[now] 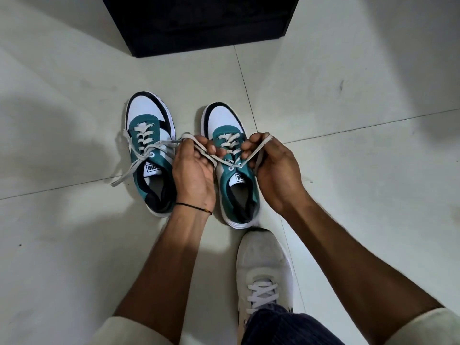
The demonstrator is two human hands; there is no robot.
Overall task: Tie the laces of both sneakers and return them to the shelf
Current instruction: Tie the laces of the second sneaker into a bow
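1. The most likely slip: each lace end of the sneaker in hand (225, 120) is only looped over fingertips. If either side goes slack, a loop could slide off and the knot would need starting again.
2. The second sneaker (146, 110) has a loose lace (159, 145) that runs right up to the left hand's fingertips. It could get caught into the wrong knot.
3. Nothing pins the sneaker in hand to the floor (348, 95), so a hard upward pull on the laces could tip or drag it.
4. The left hand (193, 170) is palm-up over the gap between the 2 sneakers, wrist low and fingers curled. It holds the left lace end (211, 156), which wraps over the fingertips and runs taut down to the top eyelet.
5. The right hand (273, 170) mirrors it on the outer side, with its back partly towards the camera. Its curled fingers pinch the right lace end (265, 140), drawn up and outward from the opposite eyelet. Both forearms reach in from below and converge on the shoe.
6. Both sneakers stand side by side on the tiles, toes towards the dark shelf (199, 23), which is well apart ahead. The second sneaker is untied, so I judge the task to be at an early stage.
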